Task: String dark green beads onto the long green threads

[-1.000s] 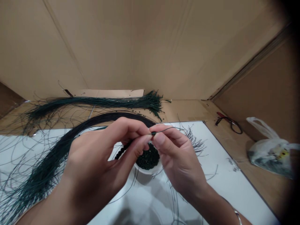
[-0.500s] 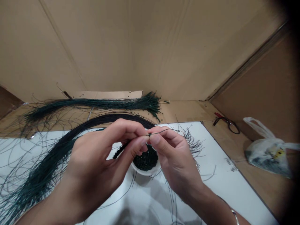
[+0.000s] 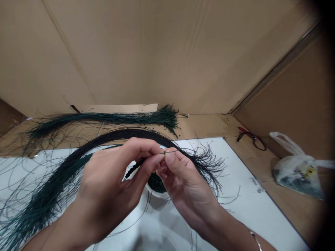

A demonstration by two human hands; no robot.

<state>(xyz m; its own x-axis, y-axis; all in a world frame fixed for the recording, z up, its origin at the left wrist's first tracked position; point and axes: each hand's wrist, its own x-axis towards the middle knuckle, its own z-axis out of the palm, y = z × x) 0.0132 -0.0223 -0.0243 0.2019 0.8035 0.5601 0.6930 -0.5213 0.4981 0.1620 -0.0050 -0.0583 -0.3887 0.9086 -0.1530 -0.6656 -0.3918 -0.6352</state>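
Observation:
My left hand (image 3: 123, 170) and my right hand (image 3: 184, 174) meet over a white bowl (image 3: 154, 194), pinching a thin dark cord (image 3: 171, 151) between thumbs and forefingers. A small dark green bead or knot (image 3: 164, 152) shows on the cord where the fingertips come together. A black beaded-looking strand (image 3: 132, 170) runs out from beneath my left hand; I cannot tell how it is held. Small dark green beads (image 3: 156, 183) fill the bowl, partly hidden by my fingers.
Behind my hands, a long bundle of dark cords (image 3: 104, 137) curves across the white board (image 3: 243, 184). Another green bundle (image 3: 112, 118) lies along the cardboard wall (image 3: 146, 52). To the right are a dark looped tool with a red end (image 3: 253, 137) and a filled plastic bag (image 3: 298, 172).
Both hands have shifted slightly in view, the right one leftward along the cord. Less cord sticks out past the right fingertips, and the right hand covers more of the bowl.

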